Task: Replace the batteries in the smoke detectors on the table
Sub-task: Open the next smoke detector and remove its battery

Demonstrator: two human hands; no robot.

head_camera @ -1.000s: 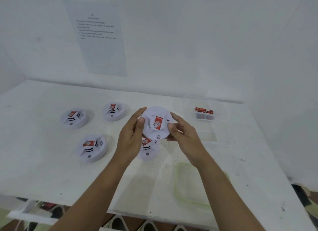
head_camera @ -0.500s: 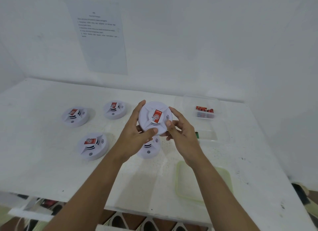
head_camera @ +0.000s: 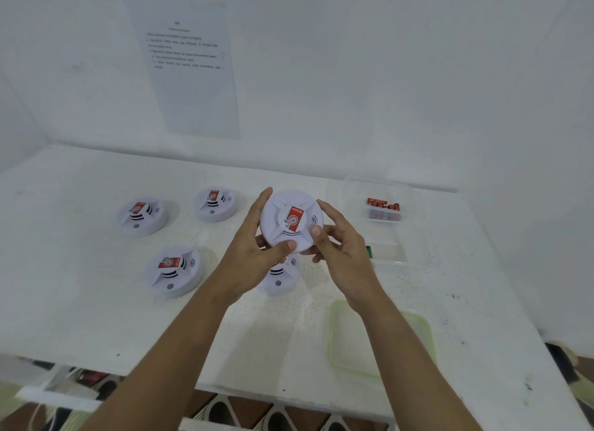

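Observation:
A round white smoke detector (head_camera: pixel 291 221) with a red label is held up above the table, its face toward me. My left hand (head_camera: pixel 257 253) grips its left rim, thumb on the lower edge. My right hand (head_camera: pixel 337 247) holds its right rim. Several more white detectors lie on the table: one at far left (head_camera: pixel 141 216), one behind it (head_camera: pixel 216 204), one at front left (head_camera: pixel 175 270), and one (head_camera: pixel 280 278) partly hidden under my hands. A clear box (head_camera: pixel 384 210) at the back right holds red batteries.
A clear container (head_camera: pixel 390 253) with a green battery at its left edge sits in front of the battery box. A pale green lid (head_camera: pixel 414 344) lies at the front right under my right forearm. A printed sheet (head_camera: pixel 189 67) hangs on the wall.
Both hands have lifted the detector a little higher and farther from me. My left thumb has shifted from its left edge to its lower rim.

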